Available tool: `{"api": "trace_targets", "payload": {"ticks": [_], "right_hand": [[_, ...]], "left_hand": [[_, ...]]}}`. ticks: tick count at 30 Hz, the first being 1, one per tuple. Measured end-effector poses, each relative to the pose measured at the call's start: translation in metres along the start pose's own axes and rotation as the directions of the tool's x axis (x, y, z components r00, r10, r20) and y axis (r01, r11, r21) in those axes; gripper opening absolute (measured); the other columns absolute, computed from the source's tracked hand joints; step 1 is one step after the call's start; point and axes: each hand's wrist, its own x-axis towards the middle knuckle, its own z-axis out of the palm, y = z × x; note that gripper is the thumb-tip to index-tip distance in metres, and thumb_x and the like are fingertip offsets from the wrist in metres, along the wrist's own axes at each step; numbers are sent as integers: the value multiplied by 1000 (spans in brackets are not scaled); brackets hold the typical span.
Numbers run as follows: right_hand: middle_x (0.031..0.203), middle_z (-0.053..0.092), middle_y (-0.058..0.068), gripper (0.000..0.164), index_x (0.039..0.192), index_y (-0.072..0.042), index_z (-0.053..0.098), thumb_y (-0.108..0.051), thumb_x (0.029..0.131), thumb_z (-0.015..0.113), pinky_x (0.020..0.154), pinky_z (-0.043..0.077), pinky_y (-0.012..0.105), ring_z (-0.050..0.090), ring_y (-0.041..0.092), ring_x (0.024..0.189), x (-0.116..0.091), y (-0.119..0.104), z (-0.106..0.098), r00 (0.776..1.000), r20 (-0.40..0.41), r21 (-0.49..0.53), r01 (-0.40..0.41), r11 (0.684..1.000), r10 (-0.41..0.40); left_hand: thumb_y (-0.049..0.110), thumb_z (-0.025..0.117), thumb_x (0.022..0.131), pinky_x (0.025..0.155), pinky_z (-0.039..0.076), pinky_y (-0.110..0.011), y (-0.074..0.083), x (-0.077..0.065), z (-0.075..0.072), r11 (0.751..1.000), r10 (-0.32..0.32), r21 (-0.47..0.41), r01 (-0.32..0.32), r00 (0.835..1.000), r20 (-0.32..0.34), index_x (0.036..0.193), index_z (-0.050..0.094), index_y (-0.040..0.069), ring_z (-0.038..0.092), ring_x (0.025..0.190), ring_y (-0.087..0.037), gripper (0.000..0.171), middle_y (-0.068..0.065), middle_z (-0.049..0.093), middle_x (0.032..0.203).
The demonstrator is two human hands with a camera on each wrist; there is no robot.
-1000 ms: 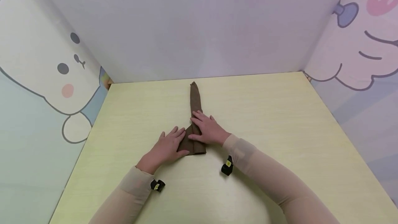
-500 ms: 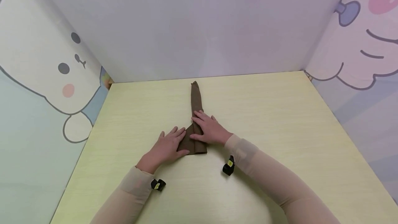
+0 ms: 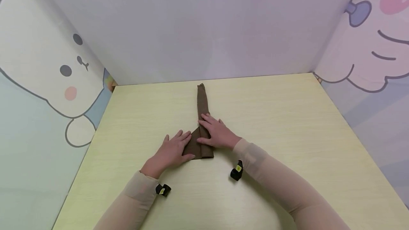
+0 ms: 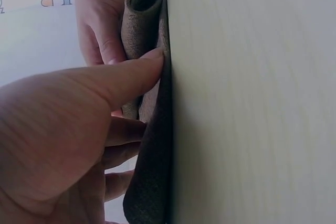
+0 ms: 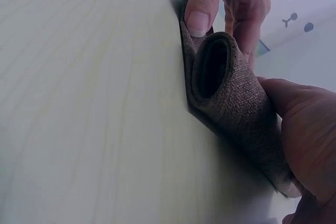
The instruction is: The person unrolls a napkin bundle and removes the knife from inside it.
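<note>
A brown cloth [image 3: 202,104] lies lengthwise on the table, its right part turned into a narrow roll and a flat flap [image 3: 193,146] spread at its near left. The roll's hollow end [image 5: 212,69] faces the right wrist camera. My left hand [image 3: 169,153] rests on the flap, fingers extended and thumb [image 4: 142,69] along the near edge, pressing the cloth down. Over the roll, my right hand [image 3: 218,134] lies with its fingers and thumb stretched across the top. The undersides of both palms are hidden in the head view.
The pale wood table [image 3: 271,116] meets a plain light wall [image 3: 207,27] at its far edge, close to the cloth's pointed tip. Walls with cartoon prints stand at left and right. A small black camera [image 3: 236,170] hangs from each wrist.
Both hands stay in place on the cloth. The whole view shifts slightly, with the cloth and right hand appearing a little farther right.
</note>
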Motion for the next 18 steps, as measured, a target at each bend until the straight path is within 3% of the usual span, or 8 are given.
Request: {"api": "trace_targets", "payload": {"ticks": [18], "right_hand": [[158, 21, 10, 77, 149, -12, 37, -56, 90, 59, 107, 26, 59, 15, 26, 146, -4, 5, -2, 1000, 1, 29, -15, 999, 15]], "left_hand": [[59, 59, 88, 102, 24, -67, 2, 0, -2, 999, -30, -24, 30, 999, 27, 149, 37, 10, 24, 143, -29, 81, -1, 31, 155]]}}
